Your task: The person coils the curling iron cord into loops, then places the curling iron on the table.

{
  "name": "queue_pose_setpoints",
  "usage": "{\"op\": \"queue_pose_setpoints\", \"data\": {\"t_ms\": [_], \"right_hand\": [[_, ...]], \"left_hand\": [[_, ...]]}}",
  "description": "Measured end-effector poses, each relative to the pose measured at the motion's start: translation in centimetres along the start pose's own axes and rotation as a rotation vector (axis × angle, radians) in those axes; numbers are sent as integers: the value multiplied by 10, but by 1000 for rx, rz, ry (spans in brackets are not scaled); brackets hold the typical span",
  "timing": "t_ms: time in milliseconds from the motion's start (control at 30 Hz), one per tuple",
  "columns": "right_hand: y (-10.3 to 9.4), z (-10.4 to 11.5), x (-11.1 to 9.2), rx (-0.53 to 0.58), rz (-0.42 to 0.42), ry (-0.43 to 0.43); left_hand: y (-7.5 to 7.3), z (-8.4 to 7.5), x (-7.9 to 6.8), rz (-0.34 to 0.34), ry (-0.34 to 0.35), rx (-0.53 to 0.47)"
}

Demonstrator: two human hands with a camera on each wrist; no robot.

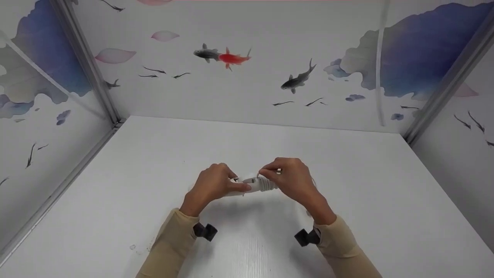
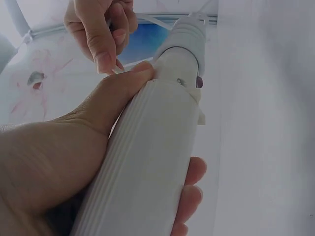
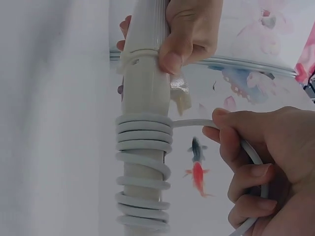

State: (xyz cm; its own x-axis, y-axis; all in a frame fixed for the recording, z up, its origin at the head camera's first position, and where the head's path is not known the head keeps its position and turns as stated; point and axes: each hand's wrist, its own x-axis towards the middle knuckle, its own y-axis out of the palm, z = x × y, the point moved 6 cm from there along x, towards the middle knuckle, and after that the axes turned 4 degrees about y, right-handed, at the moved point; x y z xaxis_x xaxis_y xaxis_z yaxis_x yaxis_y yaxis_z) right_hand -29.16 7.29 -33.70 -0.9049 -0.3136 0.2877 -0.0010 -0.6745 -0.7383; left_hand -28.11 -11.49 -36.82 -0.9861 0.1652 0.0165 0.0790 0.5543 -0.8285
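A white stick-shaped appliance (image 2: 142, 162) with a ribbed grip is held up above the table. My left hand (image 1: 216, 183) grips the wide part, fingers round it and thumb near its narrower end. A white cord (image 3: 143, 183) is coiled round the slimmer section, tight against itself near the grip and with gaps further along. My right hand (image 1: 293, 179) pinches the cord between thumb and forefinger just off the coils, while its length runs back through the curled fingers (image 3: 251, 209). The appliance's exact kind does not show.
Below the hands lies a white table (image 1: 247, 239). White panels (image 1: 239, 92) printed with fish and leaves enclose it at the back and sides, with metal posts (image 1: 88, 65) at the corners. A black wrist camera (image 1: 307, 236) sits at each sleeve.
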Motion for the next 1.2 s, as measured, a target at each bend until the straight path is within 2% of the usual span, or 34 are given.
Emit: {"op": "queue_pose_setpoints", "data": {"t_ms": [133,233,400,500,600,733,800,933,1067,1200], "right_hand": [[-4,5,-3,4,2,8],[-7,8,-4,17,39,16],[-9,6,-5,40,110,48],[-13,3,-5,79,142,33],[-16,0,-6,112,171,10],[-17,-3,-6,157,230,2],[-16,-6,-5,181,266,11],[-12,-13,-4,203,345,52],[-6,-21,-2,207,422,105],[-2,-30,1,196,438,177]], "left_hand": [[-11,7,-1,-66,-62,-19],[-19,11,-1,-110,-93,-8],[-29,14,-1,-172,-106,-6],[-34,19,0,-228,-111,-26],[-43,31,0,-258,-143,-83],[-53,46,-1,-250,-172,-170],[-57,49,-2,-249,-170,-192],[-59,48,-3,-240,-151,-229],[-59,43,-6,-184,-116,-309],[-61,39,-9,-138,-86,-368]]}}
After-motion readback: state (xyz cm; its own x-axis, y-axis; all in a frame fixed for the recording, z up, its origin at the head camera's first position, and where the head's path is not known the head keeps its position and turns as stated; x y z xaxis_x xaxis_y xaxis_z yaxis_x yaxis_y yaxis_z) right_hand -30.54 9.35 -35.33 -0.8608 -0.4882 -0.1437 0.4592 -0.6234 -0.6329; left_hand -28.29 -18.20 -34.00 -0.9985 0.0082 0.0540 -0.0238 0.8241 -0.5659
